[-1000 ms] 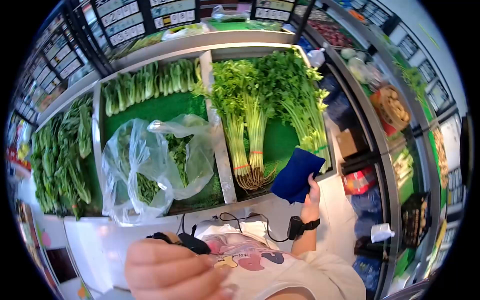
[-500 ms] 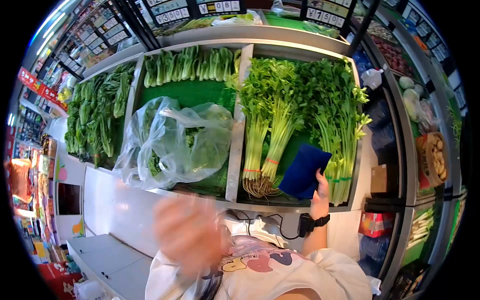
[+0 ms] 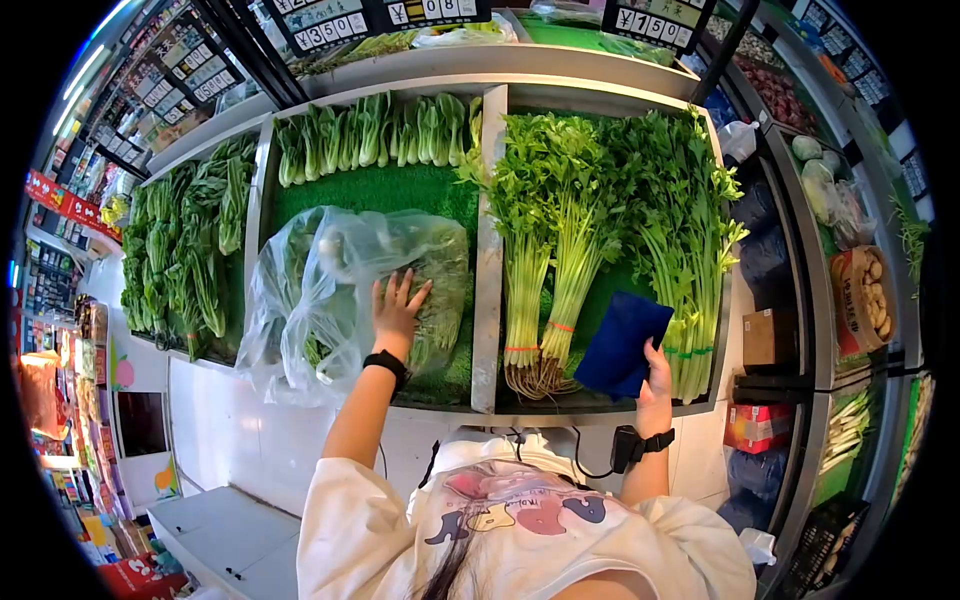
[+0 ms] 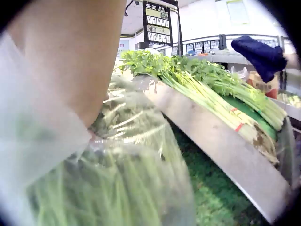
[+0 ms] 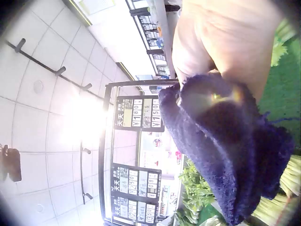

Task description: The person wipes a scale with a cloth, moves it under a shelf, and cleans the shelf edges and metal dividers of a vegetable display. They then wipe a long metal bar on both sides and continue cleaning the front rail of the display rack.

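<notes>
My left hand (image 3: 398, 312) rests with fingers spread on a clear plastic bag (image 3: 300, 300) lying in the middle bin. Leafy greens (image 4: 108, 188) show through the plastic, close below the hand in the left wrist view. My right hand (image 3: 655, 380) holds a folded dark blue cloth (image 3: 622, 348), thumb on its near edge, over the front of the celery bin. In the right wrist view the cloth (image 5: 221, 146) hangs bunched from the grip, and most of the fingers are hidden behind it. Celery bunches (image 3: 560, 270) with red bands lie beside the cloth.
Metal dividers (image 3: 487, 340) separate the bins. Bok choy (image 3: 370, 135) lines the back of the middle bin, and long leafy greens (image 3: 190, 240) fill the left one. Price signs (image 3: 655, 22) hang at the back. Shelves with a box of potatoes (image 3: 862, 300) stand on the right.
My left hand has swung from in front of my chest forward onto the plastic bag, flattening part of it. The right hand keeps holding the blue cloth. The head view has shifted left.
</notes>
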A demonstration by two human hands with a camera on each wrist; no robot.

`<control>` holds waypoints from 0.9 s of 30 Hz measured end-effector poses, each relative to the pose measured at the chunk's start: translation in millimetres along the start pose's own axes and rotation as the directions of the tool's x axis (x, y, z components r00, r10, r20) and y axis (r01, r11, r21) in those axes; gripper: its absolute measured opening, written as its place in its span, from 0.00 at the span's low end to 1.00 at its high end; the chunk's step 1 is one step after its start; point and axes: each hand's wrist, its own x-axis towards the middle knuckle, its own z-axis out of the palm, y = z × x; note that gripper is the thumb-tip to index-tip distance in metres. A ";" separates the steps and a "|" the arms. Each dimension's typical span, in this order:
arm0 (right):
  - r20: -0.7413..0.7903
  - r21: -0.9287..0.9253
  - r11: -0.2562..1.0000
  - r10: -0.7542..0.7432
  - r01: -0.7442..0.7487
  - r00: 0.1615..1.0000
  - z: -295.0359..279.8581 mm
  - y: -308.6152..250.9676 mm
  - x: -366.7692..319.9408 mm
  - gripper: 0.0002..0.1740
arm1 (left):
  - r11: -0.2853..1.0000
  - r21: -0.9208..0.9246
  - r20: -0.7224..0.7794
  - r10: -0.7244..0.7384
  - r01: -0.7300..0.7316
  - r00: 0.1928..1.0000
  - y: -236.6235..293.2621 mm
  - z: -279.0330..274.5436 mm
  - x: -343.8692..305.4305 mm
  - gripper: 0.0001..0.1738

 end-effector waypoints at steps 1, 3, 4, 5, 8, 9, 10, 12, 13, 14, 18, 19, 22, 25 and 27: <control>-0.019 -0.007 1.000 0.012 -0.013 1.000 4.4 3.1 1.5 0.25 | 1.000 0.002 0.007 -0.003 0.003 1.000 -8.7 5.6 -1.1 0.40; -0.051 -0.023 0.999 0.025 -0.026 0.998 12.7 11.2 4.3 0.25 | 0.999 -0.039 0.004 -0.004 0.004 1.000 -26.9 19.0 -1.5 0.41; -0.062 -0.032 0.999 0.025 -0.027 0.998 18.2 17.1 8.6 0.24 | 0.997 -0.083 -0.007 -0.005 0.004 1.000 -36.2 27.1 0.6 0.41; -0.074 -0.043 0.999 0.025 -0.028 0.997 31.3 22.5 12.7 0.24 | 0.992 -0.129 -0.016 -0.005 0.003 1.000 -45.0 34.4 2.3 0.40; -0.069 -0.116 0.988 0.089 -0.097 0.994 64.4 43.5 33.3 0.23 | 0.972 -0.231 -0.025 -0.037 0.030 0.999 -71.4 56.8 5.8 0.40; -0.020 -0.173 0.975 0.135 -0.137 0.991 66.5 52.7 45.8 0.23 | 0.969 -0.243 -0.050 -0.049 0.035 0.998 -81.8 63.9 5.3 0.40; 0.000 -0.197 0.964 0.179 -0.176 0.984 81.5 63.7 57.2 0.23 | 0.966 -0.256 -0.076 -0.061 0.040 0.995 -92.1 69.4 4.4 0.40; -0.019 -0.219 0.935 0.283 -0.280 0.959 124.9 91.5 78.7 0.22 | 0.966 -0.253 -0.114 -0.085 0.054 0.990 -112.1 77.0 2.0 0.40; -0.054 -0.213 0.915 0.338 -0.342 0.940 147.4 104.5 89.8 0.21 | 0.970 -0.236 -0.129 -0.096 0.064 0.987 -120.9 78.9 2.4 0.41; -0.008 -0.258 0.901 0.359 -0.349 0.933 155.5 119.9 107.7 0.21 | 0.954 -0.289 -0.099 -0.111 0.078 0.989 -127.7 81.5 3.0 0.40; 0.048 -0.344 0.871 0.390 -0.352 0.919 171.3 159.1 187.5 0.19 | 0.959 -0.280 -0.148 0.009 -0.051 0.989 -142.0 78.0 0.8 0.37; 0.062 -0.369 0.876 0.356 -0.310 0.933 179.8 158.5 201.8 0.18 | 0.950 -0.307 -0.133 0.011 -0.052 0.991 -137.7 73.3 0.2 0.36; 0.053 -0.429 0.876 0.266 -0.219 0.962 189.2 153.8 244.4 0.15 | 0.902 -0.430 -0.048 0.020 -0.038 0.999 -117.1 55.4 -1.7 0.35; -0.015 -0.535 0.831 0.172 -0.153 0.985 185.6 133.2 262.6 0.12 | 0.877 -0.478 0.002 0.049 -0.043 0.999 -99.7 42.3 -0.8 0.35; -0.008 -0.503 0.863 0.034 -0.034 0.999 181.8 118.4 260.0 0.12 | 0.860 -0.509 0.010 0.052 -0.040 0.999 -89.1 31.9 -1.0 0.35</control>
